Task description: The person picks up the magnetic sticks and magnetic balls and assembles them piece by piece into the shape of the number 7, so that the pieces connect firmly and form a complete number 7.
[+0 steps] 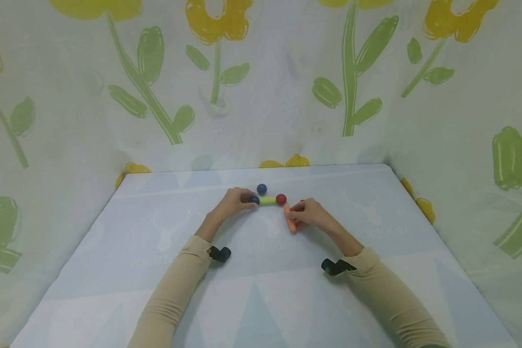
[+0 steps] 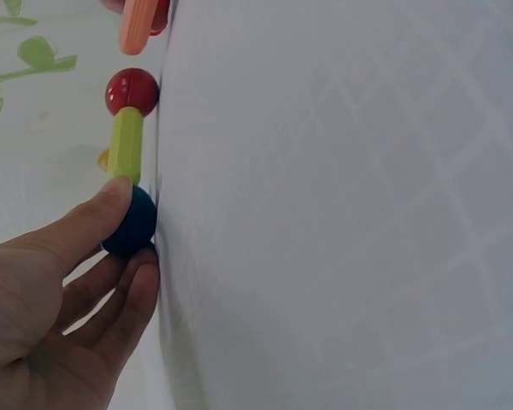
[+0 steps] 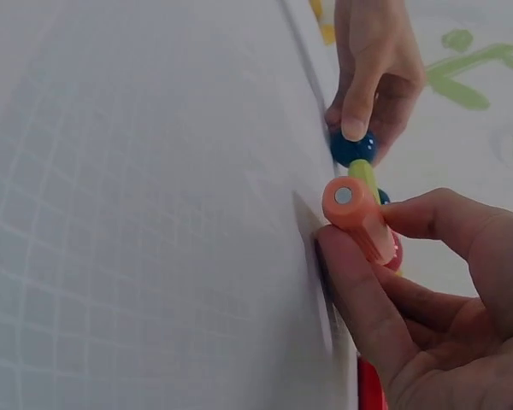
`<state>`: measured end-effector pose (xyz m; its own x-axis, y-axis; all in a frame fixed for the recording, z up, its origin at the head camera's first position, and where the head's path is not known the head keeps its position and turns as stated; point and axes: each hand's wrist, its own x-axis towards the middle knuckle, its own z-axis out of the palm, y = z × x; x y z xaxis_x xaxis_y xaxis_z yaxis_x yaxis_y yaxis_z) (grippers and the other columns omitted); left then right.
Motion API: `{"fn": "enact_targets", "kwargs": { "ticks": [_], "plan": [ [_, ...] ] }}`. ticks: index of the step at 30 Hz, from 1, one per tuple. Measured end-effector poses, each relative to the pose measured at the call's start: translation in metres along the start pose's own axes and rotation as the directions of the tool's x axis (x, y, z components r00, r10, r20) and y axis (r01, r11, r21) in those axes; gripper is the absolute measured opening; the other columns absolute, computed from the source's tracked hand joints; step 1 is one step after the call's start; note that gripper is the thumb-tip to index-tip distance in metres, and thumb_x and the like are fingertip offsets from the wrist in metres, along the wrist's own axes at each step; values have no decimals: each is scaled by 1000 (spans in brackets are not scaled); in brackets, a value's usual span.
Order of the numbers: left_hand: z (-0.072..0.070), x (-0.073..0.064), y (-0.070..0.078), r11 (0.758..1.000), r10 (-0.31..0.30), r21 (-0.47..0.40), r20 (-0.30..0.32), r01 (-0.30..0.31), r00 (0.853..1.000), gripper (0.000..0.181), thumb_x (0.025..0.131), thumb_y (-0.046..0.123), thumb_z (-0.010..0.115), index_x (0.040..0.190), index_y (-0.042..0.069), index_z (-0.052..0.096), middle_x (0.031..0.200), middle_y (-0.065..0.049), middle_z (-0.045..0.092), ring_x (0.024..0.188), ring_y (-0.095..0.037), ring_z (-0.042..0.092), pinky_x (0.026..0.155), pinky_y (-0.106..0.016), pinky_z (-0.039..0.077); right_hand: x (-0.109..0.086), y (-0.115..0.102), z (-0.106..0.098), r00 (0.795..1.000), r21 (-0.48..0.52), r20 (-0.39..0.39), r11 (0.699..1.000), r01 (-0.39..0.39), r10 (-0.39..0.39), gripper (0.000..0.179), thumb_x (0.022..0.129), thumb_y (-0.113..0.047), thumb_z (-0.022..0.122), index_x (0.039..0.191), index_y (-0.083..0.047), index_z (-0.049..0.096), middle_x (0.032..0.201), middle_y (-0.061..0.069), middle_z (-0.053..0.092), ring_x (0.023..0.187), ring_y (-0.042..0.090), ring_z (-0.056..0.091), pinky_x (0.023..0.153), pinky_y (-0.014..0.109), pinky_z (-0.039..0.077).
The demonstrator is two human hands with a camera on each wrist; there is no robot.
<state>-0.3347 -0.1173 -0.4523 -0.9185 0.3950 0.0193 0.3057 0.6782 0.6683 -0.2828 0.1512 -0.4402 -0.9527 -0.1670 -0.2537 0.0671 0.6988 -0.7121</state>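
Observation:
My left hand (image 1: 236, 202) pinches a dark blue ball (image 2: 133, 224) between thumb and fingers, low over the table. A yellow-green rod (image 1: 268, 200) extends rightward from that ball, touching a glossy red ball (image 1: 281, 199) at its far end. Between thumb and fingertips, my right hand (image 1: 311, 213) holds an orange rod (image 1: 290, 221). One end of this rod, with a round silver disc in it, faces the camera in the right wrist view. Its other end comes near the red ball; in the left wrist view a small gap separates them.
A second blue ball (image 1: 262, 189) lies just behind the rod. Something red (image 3: 371, 386) is partly hidden by my right hand. The pale patterned table (image 1: 261, 290) is bordered at the back and sides by flower-printed cloth (image 1: 269, 96).

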Motion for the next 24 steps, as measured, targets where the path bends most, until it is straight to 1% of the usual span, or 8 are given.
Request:
{"fn": "enact_targets", "kwargs": {
  "ticks": [2,4,7,11,18,24],
  "plan": [
    [0,0,0,1000,-3,0,1,3,1000,40,86,19,75,124,8,67,119,-9,71,108,-21,67,98,-37,54,0,0,0,1000,9,-5,1000,1,-1,46,89,-33,70,122,-2,67,118,14,69,93,17,65,91,34,54],
    [0,0,0,1000,-5,-3,1,5,1000,40,86,19,75,124,8,67,119,-9,71,108,-21,67,98,-37,53,0,-1,1,1000,25,-5,1000,-4,4,45,88,-32,70,122,-2,67,113,14,71,87,15,68,87,31,55],
    [-1,-1,1,1000,-3,-7,2,3,1000,40,86,18,75,124,8,67,119,-9,71,108,-22,67,98,-38,54,0,-2,2,1000,69,8,998,-15,15,45,88,-29,70,122,0,66,105,14,73,77,13,70,77,27,58],
    [-1,-1,1,1000,3,-3,4,-3,1000,40,87,18,75,124,8,67,119,-9,71,107,-22,67,98,-37,54,0,-3,4,999,128,29,991,-44,41,45,88,-27,71,123,0,65,103,14,71,71,13,70,66,25,59],
    [-1,0,1,1000,-1,-3,2,1,1000,40,87,18,75,124,8,67,119,-10,71,108,-23,67,98,-37,54,0,-4,7,997,200,55,977,-71,61,45,88,-24,72,125,1,63,110,16,69,71,15,73,65,27,60],
    [-1,0,1,1000,5,-4,1,-5,1000,40,86,19,75,124,8,66,119,-10,71,109,-23,67,97,-37,54,1,-5,9,994,260,76,961,-94,76,45,89,-22,70,126,3,61,107,17,70,72,15,73,65,27,60]
  ]
}}
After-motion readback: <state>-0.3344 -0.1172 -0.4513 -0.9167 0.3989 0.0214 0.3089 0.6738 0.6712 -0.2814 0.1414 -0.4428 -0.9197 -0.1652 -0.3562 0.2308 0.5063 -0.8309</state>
